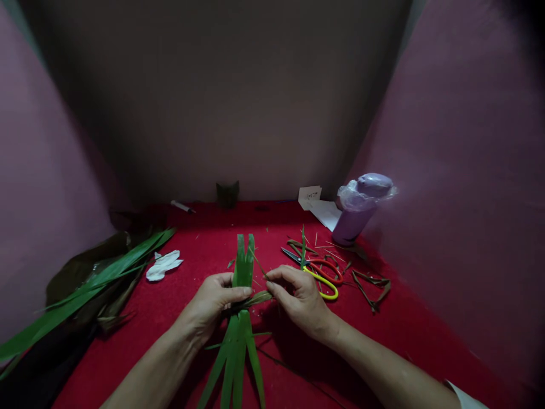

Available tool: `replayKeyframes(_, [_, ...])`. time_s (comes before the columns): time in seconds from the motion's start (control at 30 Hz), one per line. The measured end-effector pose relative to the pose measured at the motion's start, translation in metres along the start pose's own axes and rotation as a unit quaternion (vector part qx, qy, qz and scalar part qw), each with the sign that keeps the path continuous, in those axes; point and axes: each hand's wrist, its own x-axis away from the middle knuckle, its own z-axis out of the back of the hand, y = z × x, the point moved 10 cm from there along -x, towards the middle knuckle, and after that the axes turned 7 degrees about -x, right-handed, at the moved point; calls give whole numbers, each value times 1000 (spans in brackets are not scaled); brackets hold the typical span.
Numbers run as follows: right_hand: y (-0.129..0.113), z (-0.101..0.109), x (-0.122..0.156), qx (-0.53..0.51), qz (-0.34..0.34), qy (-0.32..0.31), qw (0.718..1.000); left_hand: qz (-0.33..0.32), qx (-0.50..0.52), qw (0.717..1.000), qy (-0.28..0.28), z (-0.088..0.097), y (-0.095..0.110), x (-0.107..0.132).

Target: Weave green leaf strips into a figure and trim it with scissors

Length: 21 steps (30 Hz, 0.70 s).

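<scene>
Green leaf strips stand upright in front of me, fanning out into several loose tails below my hands. My left hand is closed on them, its thumb pressed over the crossing point. A brownish dry leaf strip runs across the green ones there. My right hand pinches the right end of this dry strip between thumb and fingers. From the same fingertips a thin stem-like piece slants up to the left. Just beyond the right hand lie scissors with one red and one yellow handle.
Long green leaves lie over a dark bag at left, near a crumpled white tissue. Dry scraps and thin sticks lie around the scissors. A purple container with plastic wrap, white papers and a syringe-like tube are farther back.
</scene>
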Motion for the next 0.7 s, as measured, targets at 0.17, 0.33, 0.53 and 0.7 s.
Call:
replayKeyframes(0.17, [17,-1,2,-64,-70,15,995,-16,-5,1000,4,3,2,0])
replayKeyframes(0.33, [21,-3,1,-103,-86,5,991,-27,-34,999,-9,0,1,-1])
replayKeyframes(0.53, [17,7,-1,-74,-42,44,995,-25,-73,997,-9,-2,0,-1])
replayKeyframes(0.7, [17,3,-1,-69,-40,22,997,-26,-80,996,-15,-4,0,-1])
